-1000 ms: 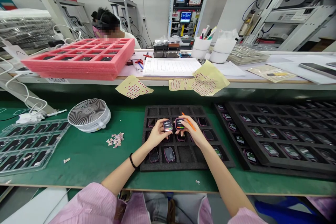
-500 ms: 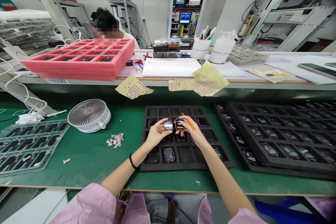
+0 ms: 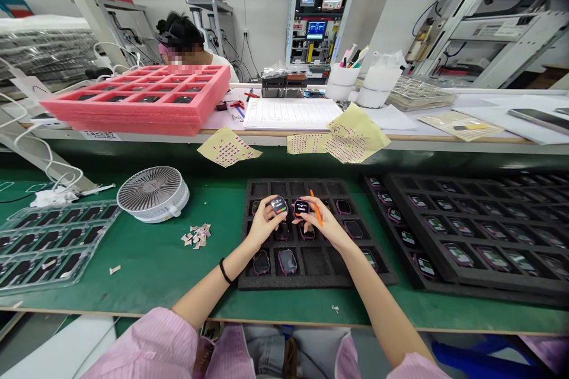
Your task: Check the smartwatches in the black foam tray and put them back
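Note:
Over a black foam tray [image 3: 317, 281], my left hand [image 3: 263, 226] is closed round a smartwatch body [image 3: 279, 205] with a lit screen. A second lit smartwatch body [image 3: 301, 207] is in my right hand [image 3: 326, 225], which also holds an orange pen-like stick [image 3: 316, 207] between its fingers. The two watches are side by side, slightly apart, screens facing up. Several purple-framed watches lie in the tray's pockets below, such as the watch [image 3: 288, 261] in the front row. My hands hide some of the middle pockets.
On the right, stacked foam trays [image 3: 438, 269] hold more watches. A round fan [image 3: 153, 194], small paper scraps [image 3: 197, 235] and a clear plastic tray [image 3: 84, 266] are on the left. Behind runs a shelf with a pink foam tray [image 3: 128, 118]; a person [image 3: 186, 41] is beyond it.
The left watch has tilted and moved slightly left, away from the right one; its screen glare is gone. The orange stick now stands more upright in my right hand.

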The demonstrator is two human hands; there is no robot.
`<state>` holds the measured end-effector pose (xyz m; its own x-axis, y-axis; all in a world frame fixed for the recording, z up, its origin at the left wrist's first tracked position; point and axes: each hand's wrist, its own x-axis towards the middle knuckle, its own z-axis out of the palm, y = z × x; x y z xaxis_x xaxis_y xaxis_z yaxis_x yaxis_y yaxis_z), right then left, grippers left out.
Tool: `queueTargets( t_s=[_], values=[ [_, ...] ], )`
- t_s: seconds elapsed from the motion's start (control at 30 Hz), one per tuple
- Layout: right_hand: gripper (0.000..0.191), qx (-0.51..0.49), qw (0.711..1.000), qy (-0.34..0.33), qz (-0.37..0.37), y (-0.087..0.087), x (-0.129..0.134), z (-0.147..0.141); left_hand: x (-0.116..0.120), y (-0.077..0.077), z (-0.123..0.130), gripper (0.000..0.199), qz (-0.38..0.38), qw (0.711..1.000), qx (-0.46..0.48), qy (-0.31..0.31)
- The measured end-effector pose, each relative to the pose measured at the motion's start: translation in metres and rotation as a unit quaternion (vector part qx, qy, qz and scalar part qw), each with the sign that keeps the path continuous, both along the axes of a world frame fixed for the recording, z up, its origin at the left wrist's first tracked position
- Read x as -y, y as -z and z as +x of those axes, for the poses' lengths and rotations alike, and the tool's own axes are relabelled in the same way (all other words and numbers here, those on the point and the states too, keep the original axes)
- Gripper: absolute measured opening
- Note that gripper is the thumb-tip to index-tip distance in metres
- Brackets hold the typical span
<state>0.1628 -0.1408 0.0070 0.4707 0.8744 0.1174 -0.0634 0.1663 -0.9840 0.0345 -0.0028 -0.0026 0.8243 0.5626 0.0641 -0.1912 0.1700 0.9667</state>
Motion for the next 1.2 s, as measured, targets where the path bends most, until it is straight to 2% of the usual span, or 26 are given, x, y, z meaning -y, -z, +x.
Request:
queueTargets(
  t_s=[0.17, 0.33, 0.57, 0.8, 1.0, 1.2],
  values=[
    [0.042, 0.009, 1.0, -0.006, 0.001, 0.001, -0.001, 0.0, 0.001, -0.008, -0.003, 0.049, -0.017, 1.0, 0.002, -0.021],
    [0.042, 0.012, 1.0, -0.009, -0.001, -0.002, -0.001, -0.002, 0.001, -0.009, -0.003, 0.05, -0.013, 0.999, -0.004, -0.038],
    [0.04, 0.014, 1.0, -0.013, -0.003, -0.003, 0.0, -0.003, 0.001, -0.01, -0.004, 0.035, -0.022, 0.999, -0.001, -0.044],
    [0.04, 0.006, 1.0, -0.004, -0.002, -0.003, 0.0, -0.003, 0.001, -0.011, -0.005, 0.037, -0.009, 0.999, 0.001, -0.045],
    [0.033, 0.0, 1.0, 0.006, -0.005, -0.006, 0.002, -0.003, 0.002, -0.012, -0.005, 0.033, 0.002, 0.999, -0.004, -0.041],
    [0.042, -0.003, 1.0, -0.012, 0.017, -0.002, -0.001, -0.003, 0.002, -0.013, -0.006, 0.032, 0.006, 0.999, -0.002, -0.037]
  ],
)
